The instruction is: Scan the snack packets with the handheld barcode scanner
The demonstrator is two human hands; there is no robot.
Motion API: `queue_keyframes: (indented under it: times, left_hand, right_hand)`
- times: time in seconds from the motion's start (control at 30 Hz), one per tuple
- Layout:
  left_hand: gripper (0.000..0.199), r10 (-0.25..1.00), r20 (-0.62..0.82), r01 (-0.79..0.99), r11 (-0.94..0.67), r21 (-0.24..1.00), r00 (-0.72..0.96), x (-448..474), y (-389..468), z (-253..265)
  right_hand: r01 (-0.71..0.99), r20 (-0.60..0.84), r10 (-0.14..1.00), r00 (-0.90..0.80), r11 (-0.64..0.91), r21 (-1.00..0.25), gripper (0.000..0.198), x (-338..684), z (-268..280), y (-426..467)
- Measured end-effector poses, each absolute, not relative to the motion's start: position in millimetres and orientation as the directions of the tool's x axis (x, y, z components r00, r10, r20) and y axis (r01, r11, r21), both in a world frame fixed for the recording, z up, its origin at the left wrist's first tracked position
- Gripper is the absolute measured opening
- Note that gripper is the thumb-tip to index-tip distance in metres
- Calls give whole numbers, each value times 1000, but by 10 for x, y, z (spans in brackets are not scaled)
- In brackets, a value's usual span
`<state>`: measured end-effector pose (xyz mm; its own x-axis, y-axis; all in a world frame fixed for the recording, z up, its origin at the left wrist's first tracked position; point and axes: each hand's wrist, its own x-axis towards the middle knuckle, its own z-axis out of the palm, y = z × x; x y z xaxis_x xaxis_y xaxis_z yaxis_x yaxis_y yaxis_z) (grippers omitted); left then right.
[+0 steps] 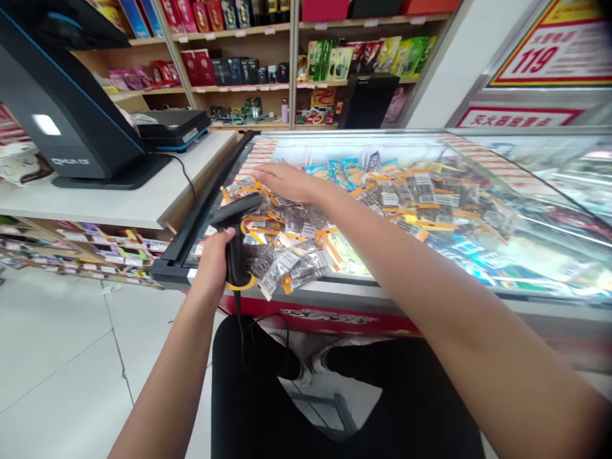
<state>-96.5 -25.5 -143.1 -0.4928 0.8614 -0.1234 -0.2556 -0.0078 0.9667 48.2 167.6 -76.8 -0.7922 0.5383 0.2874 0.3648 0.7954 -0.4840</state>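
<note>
A long glass-topped case (172,273) runs in front of the person, with a white counter (109,207) off its left end, where a dark register stand (95,127) and a low black scale (174,125) sit. Clear packets (291,264) with orange edges lie heaped on the case's left part. Just beside them, a black scanner (235,255) with yellow trim stands upright, gripped by its handle in the left hand (215,258); the right hand (284,182) reaches palm down over the packets farther back, though I can't tell whether it pinches one
</note>
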Motion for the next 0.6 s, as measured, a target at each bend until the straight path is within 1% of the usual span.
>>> queue_keyframes:
  times: [0.1,0.17,0.23,0.3,0.33,0.37,0.4,0.43,0.47,0.53,0.57,0.6]
  left_hand:
    - [34,826,-111,-247,-35,968,-553,-966,-272,-1397]
    - [31,810,-136,-258,-20,966,-570,-962,-292,-1369]
    - [31,808,-153,-273,-10,962,-569,-947,-309,-1342]
    - [32,809,-149,-280,-20,960,-569,-923,-322,-1317]
    - [31,810,-141,-280,-30,960,-570,-910,-327,-1305]
    - [30,810,-134,-280,-38,959,-570,-898,-331,-1293]
    - [29,810,-131,-280,-43,959,-571,-887,-335,-1281]
    - [27,809,-133,-282,-42,958,-572,-878,-340,-1269]
    - [26,809,-143,-287,-33,958,-571,-872,-346,-1257]
    - [23,809,-176,-298,0,955,-562,-868,-358,-1235]
    - [22,810,-188,-301,15,953,-555,-870,-363,-1226]
    - [21,814,-195,-301,26,953,-547,-873,-368,-1219]
  right_hand:
    - [379,282,561,-778,778,-500,62,1022,-716,1236]
    - [400,315,601,-734,758,-515,59,1415,-730,866]
    - [411,398,659,-638,729,-547,53,1796,-814,461]
    - [366,511,725,-462,681,-634,40,2167,-987,40]
    - [298,532,766,-360,635,-713,33,2360,-1109,-168]
    - [177,506,817,-278,561,-808,28,2567,-1252,-369]
    - [-6,465,862,-199,474,-881,26,2793,-1413,-558]
    - [-168,362,909,-204,332,-928,28,3039,-1587,-733]
    - [-282,236,947,-220,170,-944,31,3304,-1766,-896]
    - [-383,-34,971,-236,-125,-915,39,3854,-2100,-1195]
    - [-437,-162,966,-199,-236,-868,42,4114,-2236,-1347]
    - [-509,-308,943,-128,-329,-795,43,4344,-2341,-1509]
